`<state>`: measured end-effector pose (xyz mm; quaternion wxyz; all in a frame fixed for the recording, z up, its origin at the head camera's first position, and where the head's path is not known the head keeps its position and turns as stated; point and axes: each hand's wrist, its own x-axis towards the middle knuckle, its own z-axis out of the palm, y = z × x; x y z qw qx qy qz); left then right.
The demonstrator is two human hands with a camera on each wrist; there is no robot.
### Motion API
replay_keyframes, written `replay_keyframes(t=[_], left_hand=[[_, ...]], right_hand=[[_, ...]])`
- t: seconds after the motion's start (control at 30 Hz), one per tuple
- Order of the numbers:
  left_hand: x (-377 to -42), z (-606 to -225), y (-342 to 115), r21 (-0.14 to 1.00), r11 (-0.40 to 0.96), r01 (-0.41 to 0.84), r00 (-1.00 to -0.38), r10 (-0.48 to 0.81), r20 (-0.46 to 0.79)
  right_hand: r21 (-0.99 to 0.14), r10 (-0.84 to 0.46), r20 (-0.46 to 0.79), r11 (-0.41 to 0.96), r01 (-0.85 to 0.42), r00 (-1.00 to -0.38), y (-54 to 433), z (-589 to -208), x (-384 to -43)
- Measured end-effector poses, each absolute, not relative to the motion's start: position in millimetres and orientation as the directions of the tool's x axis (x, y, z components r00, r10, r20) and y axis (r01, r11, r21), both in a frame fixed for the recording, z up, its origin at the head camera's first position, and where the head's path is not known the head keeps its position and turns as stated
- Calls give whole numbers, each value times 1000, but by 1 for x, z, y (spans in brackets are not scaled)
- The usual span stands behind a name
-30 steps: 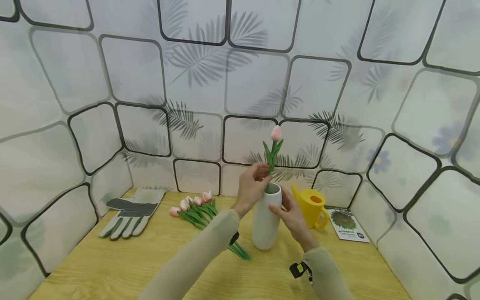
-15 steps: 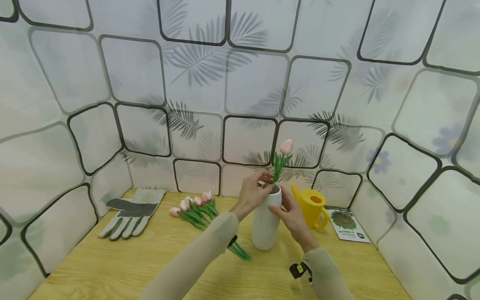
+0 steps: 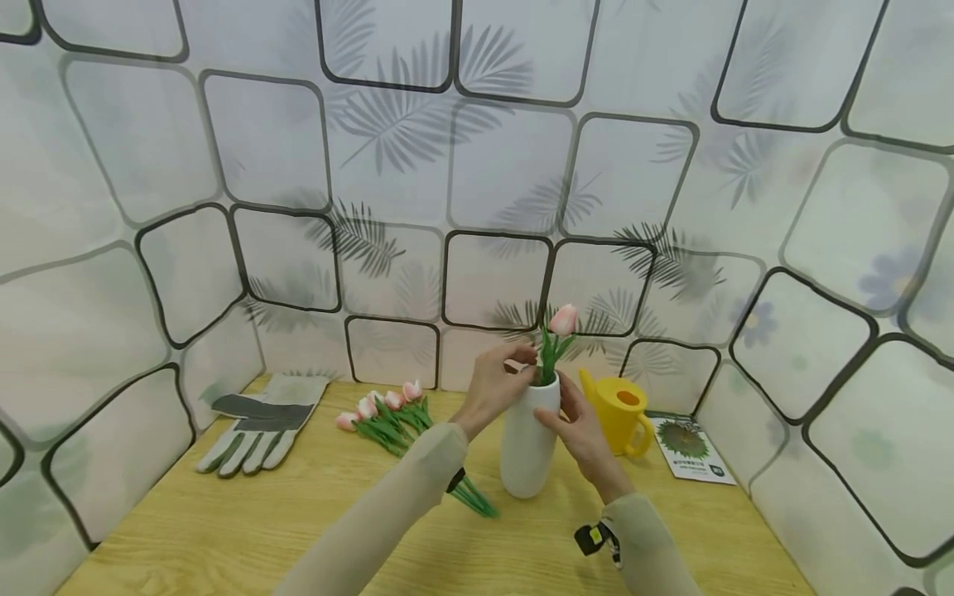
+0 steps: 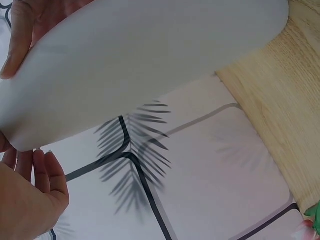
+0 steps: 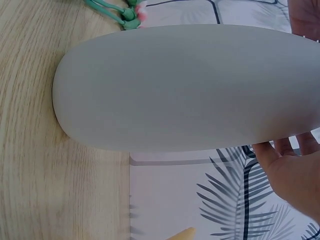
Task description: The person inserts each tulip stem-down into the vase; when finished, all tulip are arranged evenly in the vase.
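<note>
A tall white vase stands upright on the table. My right hand grips it near the top, thumb on the near side and fingers round the right side; in the right wrist view its fingers lie along the vase. One pink tulip with green leaves stands in the vase's mouth, leaning slightly right. At the left of the rim is my left hand, its fingers loosely bent close beside the tulip's leaves. The lower stem is hidden inside the vase. The left wrist view shows the left fingers beside the rim.
Several pink tulips lie on the wooden table, partly behind the left forearm. A yellow watering can and a seed packet are right of the vase. Grey-white gloves lie at the left. Patterned walls enclose the table.
The tulip has sunk deeper into the vase and tilted rightward. My left hand came down to the rim and ended slightly left of the stem. The right hand and vase stayed put.
</note>
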<state>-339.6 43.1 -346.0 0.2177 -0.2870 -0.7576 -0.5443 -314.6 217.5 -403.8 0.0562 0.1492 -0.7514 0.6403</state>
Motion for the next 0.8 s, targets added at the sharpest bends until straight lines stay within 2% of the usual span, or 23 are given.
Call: replay_keyframes(t=[0.53, 0.8], left_hand=[[-348, -359, 10, 732, 214, 647, -762, 168, 625], [-349, -384, -19, 804, 121, 582, -812, 149, 565]], right_hand=[[-947, -135, 269, 146, -287, -954, 215, -402, -316], [-951, -131, 249, 154, -268, -960, 216, -400, -313]])
